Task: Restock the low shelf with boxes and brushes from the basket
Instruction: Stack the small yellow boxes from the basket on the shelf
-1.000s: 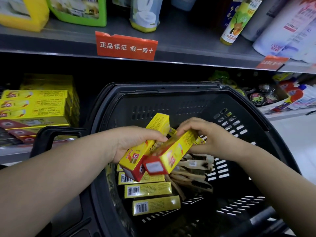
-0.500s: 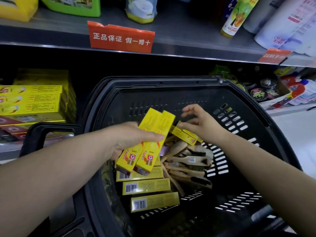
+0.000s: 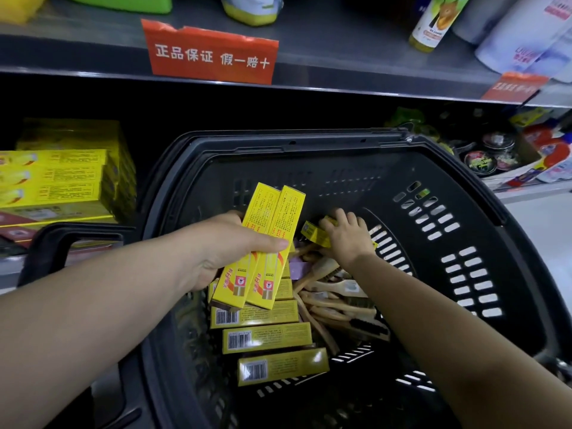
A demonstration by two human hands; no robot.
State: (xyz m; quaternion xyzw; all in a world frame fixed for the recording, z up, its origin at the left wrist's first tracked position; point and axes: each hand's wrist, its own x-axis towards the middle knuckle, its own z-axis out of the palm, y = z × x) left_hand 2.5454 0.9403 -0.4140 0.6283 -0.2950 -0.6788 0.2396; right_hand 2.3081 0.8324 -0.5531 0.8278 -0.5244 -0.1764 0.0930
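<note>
The black basket (image 3: 464,168) fills the centre of the frame and holds plenty, so the restocking looks well short of done. On the low shelf (image 3: 9,270) at middle left sits a stack of yellow boxes (image 3: 55,187), at least four layers high. The left hand (image 3: 223,252), centre, grips two held boxes (image 3: 269,239) side by side. Three flat boxes (image 3: 266,337) lie at lower centre, with others partly hidden above them. The wooden brushes (image 3: 334,292) to their right are too tangled to count. The right hand (image 3: 348,238) curls its fingers over a single box (image 3: 312,232).
</note>
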